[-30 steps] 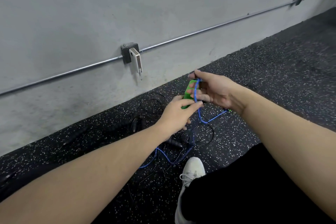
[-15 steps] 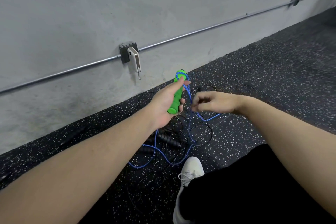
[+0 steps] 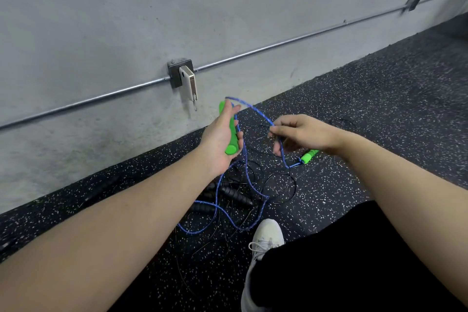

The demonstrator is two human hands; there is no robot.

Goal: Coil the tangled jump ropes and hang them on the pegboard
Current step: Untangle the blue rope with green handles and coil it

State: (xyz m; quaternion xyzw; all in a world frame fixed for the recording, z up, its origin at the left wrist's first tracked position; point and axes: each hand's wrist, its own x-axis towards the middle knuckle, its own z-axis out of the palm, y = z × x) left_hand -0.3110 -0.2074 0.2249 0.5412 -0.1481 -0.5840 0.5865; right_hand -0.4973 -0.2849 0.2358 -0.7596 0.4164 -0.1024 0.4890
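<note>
Our left hand (image 3: 219, 140) grips green handle (image 3: 230, 132), right hand (image 3: 301, 134) at 3 o'clock pinches blue rope (image 3: 249, 180), second green handle (image 3: 309, 156) on floor (image 3: 379, 109)

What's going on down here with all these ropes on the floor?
A person is sorting out a tangle of jump ropes. Their left hand grips one green handle of a blue rope, while the right hand pinches the cord a little way along, apparently starting a loop. The rope's other green handle lies on the speckled floor, and most of the cord trails down over black ropes lying there. No pegboard is in view.
</note>
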